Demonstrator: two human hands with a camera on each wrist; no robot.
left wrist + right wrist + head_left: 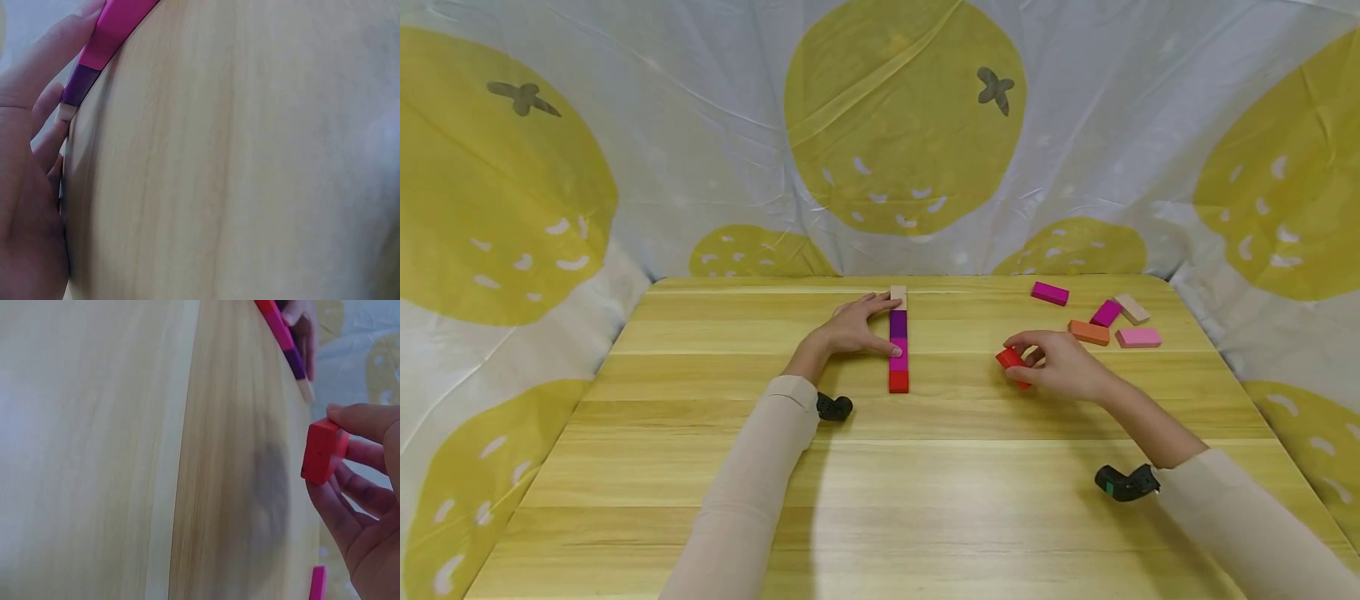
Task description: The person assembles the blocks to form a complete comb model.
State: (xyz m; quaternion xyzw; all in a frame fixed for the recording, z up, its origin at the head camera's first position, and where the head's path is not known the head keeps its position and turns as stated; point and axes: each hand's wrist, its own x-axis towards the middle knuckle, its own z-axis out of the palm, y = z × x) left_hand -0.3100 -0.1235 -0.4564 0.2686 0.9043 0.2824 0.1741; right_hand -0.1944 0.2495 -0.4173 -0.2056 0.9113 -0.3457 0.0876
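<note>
A straight row of blocks runs away from me near the middle of the table: a red block [898, 382] nearest, then a magenta block [898, 362], a purple block [898, 324] and a plain wooden block [898, 293] farthest. My left hand [853, 327] reaches in from the left with fingers spread. Its thumb touches the magenta block, and its fingertips lie at the plain wooden block. To the right of the row, my right hand [1060, 367] pinches another red block [321, 450] between thumb and fingers, held tilted over the table.
Loose blocks lie at the far right: a magenta block [1050, 293], another magenta block [1106, 313], a plain wooden block [1132, 308], an orange block [1088, 332] and a pink block [1138, 337]. A fruit-patterned cloth [715, 167] hangs around the wooden table [925, 517].
</note>
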